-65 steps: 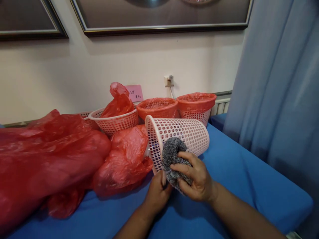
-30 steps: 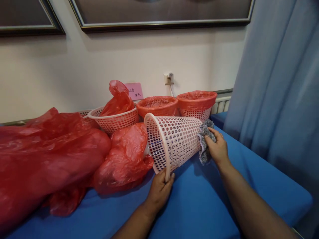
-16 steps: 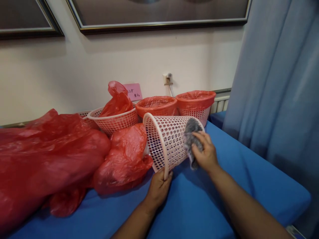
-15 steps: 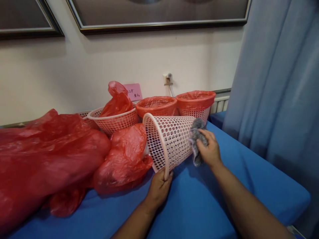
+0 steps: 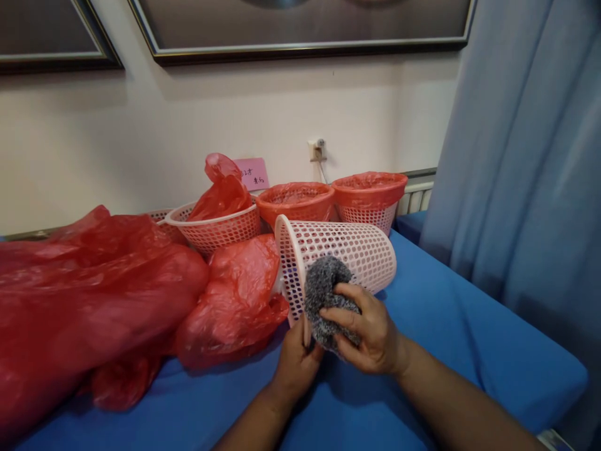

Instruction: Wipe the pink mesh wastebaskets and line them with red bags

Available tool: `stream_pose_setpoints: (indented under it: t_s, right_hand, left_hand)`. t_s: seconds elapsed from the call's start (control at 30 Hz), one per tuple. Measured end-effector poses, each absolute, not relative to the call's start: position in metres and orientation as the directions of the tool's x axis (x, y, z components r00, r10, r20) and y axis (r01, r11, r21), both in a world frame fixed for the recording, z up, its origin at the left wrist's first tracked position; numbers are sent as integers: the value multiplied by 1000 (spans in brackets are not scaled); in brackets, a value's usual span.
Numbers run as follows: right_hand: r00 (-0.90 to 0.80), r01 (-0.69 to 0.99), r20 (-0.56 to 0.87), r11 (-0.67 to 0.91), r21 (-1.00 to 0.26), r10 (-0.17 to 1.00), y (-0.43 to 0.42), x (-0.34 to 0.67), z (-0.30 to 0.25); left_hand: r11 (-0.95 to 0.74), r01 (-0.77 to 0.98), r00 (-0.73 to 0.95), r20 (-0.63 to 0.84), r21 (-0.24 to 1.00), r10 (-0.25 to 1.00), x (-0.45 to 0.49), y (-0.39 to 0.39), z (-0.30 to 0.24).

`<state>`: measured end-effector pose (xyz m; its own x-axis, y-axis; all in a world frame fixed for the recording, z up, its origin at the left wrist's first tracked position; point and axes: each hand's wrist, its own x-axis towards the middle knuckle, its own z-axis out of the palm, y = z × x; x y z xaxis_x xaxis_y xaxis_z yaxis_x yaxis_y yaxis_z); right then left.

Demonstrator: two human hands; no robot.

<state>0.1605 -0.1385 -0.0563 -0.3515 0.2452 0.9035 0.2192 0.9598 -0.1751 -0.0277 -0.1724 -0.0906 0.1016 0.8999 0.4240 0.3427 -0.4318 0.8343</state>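
Observation:
A pale pink perforated plastic basket (image 5: pixel 347 254) lies on its side on the blue table (image 5: pixel 446 332), its mouth facing left. My left hand (image 5: pixel 297 363) grips the lower part of the basket's rim. My right hand (image 5: pixel 369 335) is closed on a grey fuzzy cloth (image 5: pixel 323 294) and presses it against the basket's near side, close to the rim.
Crumpled red plastic bags (image 5: pixel 94 288) cover the table's left. Behind stand a pink basket (image 5: pixel 213 228) holding a red bag and two baskets lined in red (image 5: pixel 298 203) (image 5: pixel 370 194) by the wall. A blue curtain (image 5: pixel 526 156) hangs at right.
My right hand has drawn the grey cloth from the basket's far bottom end back along its side to near the rim. My left hand keeps hold of the rim.

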Motion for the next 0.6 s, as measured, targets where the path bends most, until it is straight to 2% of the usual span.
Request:
stream_pose_setpoints:
  t_s: [0.07, 0.1, 0.17, 0.23, 0.3, 0.33, 0.4, 0.47, 0.53, 0.6]
  right_hand:
    - [-334, 238, 902, 950, -200, 274, -132, 162, -59]
    - [-281, 288, 902, 926, -246, 327, -123, 165, -62]
    - [-66, 418, 872, 807, -418, 486, -100, 177, -70]
    - [173, 481, 766, 625, -614, 619, -75, 192, -76]
    - [303, 487, 671, 495, -719, 677, -58, 205, -79]
    - [318, 491, 664, 481, -726, 677, -56, 208, -79]
    - [242, 505, 738, 568, -650, 630, -66, 205, -75]
    - [41, 475, 852, 740, -476, 521, -91, 193, -67]
    - [-175, 376, 907, 877, -298, 383, -120, 178, -61]
    - [-283, 287, 911, 933, -217, 299, -136, 167, -57]
  left_hand:
    - [-416, 314, 20, 432, 853, 902, -28, -176, -87]
    - [-396, 312, 4, 416, 864, 910, -28, -177, -87]
    - [-361, 325, 19, 376, 874, 927, -28, -177, -89]
    - [-352, 361, 70, 351, 864, 934, -28, -177, -93]
    - [-365, 404, 121, 347, 839, 930, -26, -176, -96]
    - [-373, 422, 142, 346, 826, 927, -25, -176, -98]
    - [-380, 447, 171, 339, 810, 925, -23, -175, -99]
    - [-389, 443, 193, 338, 808, 921, -22, -174, -100]
    - [-408, 410, 230, 341, 816, 912, -22, -172, -100]
    - [-417, 383, 275, 329, 824, 903, -24, -169, -99]
